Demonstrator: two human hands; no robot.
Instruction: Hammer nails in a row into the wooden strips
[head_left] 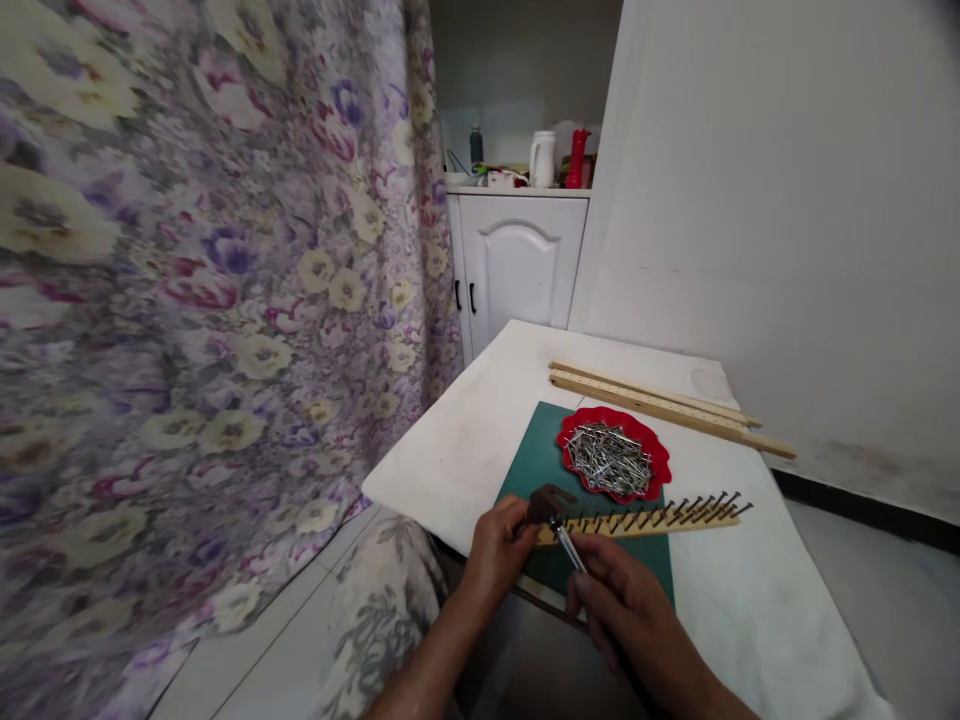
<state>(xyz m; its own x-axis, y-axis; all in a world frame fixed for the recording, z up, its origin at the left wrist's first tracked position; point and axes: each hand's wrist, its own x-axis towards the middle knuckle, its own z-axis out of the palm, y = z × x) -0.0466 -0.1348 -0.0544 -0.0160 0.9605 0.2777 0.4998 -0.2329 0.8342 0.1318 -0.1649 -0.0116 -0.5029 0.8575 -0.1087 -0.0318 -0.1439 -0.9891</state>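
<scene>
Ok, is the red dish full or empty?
Full, or close to it: nails lie heaped across the red dish, hiding its bottom, with its wavy rim showing around them.

Hammer (568, 544) in right fingers (606, 563) over nail-studded strip (645, 526)

i work at a white table (465, 430) that fills the lower middle and right of the frame. a green mat (531, 465) lies flat on it, near my edge. across the mat, a nail-studded strip (637, 527) reaches rightward over my white tabletop. above it is my red dish (662, 468). toward the upper right, wooden lengths (667, 405) lie side by side.
</scene>
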